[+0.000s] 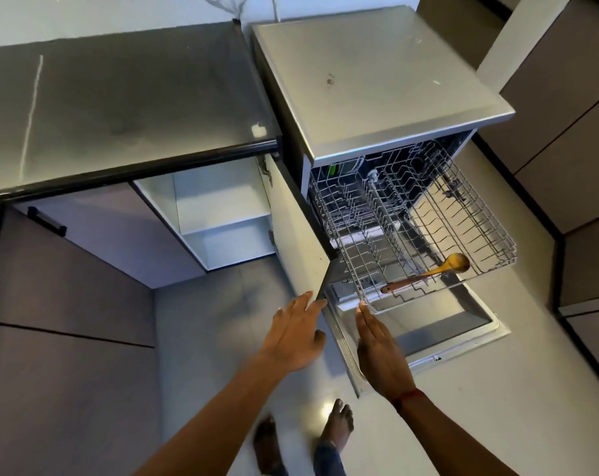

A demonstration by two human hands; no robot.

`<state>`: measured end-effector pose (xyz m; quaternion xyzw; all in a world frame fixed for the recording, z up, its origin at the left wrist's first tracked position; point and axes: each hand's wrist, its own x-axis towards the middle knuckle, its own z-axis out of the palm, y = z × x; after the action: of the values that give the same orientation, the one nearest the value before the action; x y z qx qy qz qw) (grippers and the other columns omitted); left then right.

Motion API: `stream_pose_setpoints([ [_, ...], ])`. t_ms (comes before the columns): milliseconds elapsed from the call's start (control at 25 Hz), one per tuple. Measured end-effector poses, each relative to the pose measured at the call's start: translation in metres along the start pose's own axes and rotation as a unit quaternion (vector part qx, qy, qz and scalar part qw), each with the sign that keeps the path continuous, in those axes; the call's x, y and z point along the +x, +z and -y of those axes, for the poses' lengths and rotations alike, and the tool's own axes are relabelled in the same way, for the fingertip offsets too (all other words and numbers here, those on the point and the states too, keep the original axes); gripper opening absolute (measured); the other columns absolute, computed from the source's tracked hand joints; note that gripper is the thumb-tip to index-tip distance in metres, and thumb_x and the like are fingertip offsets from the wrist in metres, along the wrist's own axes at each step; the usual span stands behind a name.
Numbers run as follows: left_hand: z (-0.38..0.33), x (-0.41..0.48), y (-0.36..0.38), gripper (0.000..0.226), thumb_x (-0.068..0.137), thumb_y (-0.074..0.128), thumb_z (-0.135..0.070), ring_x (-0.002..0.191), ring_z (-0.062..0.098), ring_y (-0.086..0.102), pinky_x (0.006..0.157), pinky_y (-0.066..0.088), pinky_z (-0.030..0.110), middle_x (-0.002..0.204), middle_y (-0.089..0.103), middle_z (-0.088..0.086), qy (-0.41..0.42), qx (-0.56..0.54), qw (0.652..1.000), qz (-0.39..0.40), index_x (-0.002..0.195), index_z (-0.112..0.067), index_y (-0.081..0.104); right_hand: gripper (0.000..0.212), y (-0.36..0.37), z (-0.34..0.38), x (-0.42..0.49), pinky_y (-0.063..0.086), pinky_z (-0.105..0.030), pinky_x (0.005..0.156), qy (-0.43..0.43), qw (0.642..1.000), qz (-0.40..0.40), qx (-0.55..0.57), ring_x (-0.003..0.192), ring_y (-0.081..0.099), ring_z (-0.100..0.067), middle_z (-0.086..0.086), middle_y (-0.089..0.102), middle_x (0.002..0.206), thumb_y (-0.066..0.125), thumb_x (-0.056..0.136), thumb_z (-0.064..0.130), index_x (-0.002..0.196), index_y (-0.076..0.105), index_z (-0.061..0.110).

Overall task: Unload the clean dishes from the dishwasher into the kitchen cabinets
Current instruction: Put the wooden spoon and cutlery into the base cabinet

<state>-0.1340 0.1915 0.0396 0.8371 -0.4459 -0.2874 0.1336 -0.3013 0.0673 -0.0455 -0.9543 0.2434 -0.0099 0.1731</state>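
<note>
The silver dishwasher (377,84) stands open with its door (438,324) folded down. Its upper wire rack (480,214) is pulled out, and a wooden spoon (432,269) lies along the rack's front edge. A green and dark dish (342,168) shows deep inside at the back left. My left hand (296,334) reaches forward with straight fingers, its tips at the lower corner of the open cabinet door (301,231). My right hand (382,348) is flat and straight, its fingertips touching the rack's front left corner. Neither hand holds anything.
Left of the dishwasher a grey countertop (126,108) covers a cabinet whose open white shelves (222,214) hold nothing visible. Its door swings out against the rack's left side. Brown cabinet fronts (565,115) line the right. My bare feet (339,424) stand on the pale floor.
</note>
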Motion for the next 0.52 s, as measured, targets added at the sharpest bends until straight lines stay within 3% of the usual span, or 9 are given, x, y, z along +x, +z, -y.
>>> stream_pose_setpoints([
  [240,0.004,-0.003,0.004,0.06,0.093,0.051,-0.024,0.146,0.025,0.018,0.116,0.023,0.052,0.159,0.02,0.004,0.051,0.011,0.998,0.022,0.148,-0.025,0.027,0.064,-0.001,0.005,-0.004,0.055,-0.049,0.09,0.064,0.997,-0.031,0.012,0.127,0.051,-0.038,-0.02,0.039,0.149,0.064,0.084,-0.003,0.144,0.039,-0.001],
  [440,0.02,0.014,0.017,0.061,0.093,0.051,-0.027,0.146,0.024,0.017,0.116,0.022,0.048,0.159,0.016,0.002,0.088,0.031,0.995,-0.03,0.149,-0.026,0.026,0.052,0.001,-0.026,0.025,0.032,-0.034,0.111,0.151,0.985,-0.072,0.035,0.138,0.038,-0.03,-0.013,0.032,0.155,0.047,0.098,0.008,0.148,0.034,0.005],
  [520,0.031,0.024,0.026,0.062,0.094,0.05,-0.027,0.147,0.024,0.014,0.118,0.02,0.05,0.161,0.012,0.001,0.09,0.036,0.994,-0.051,0.15,-0.026,0.023,0.048,0.008,-0.045,0.043,0.034,-0.033,0.11,0.163,0.983,-0.083,0.028,0.134,0.044,-0.031,-0.015,0.039,0.151,0.046,0.098,0.008,0.145,0.04,0.003],
])
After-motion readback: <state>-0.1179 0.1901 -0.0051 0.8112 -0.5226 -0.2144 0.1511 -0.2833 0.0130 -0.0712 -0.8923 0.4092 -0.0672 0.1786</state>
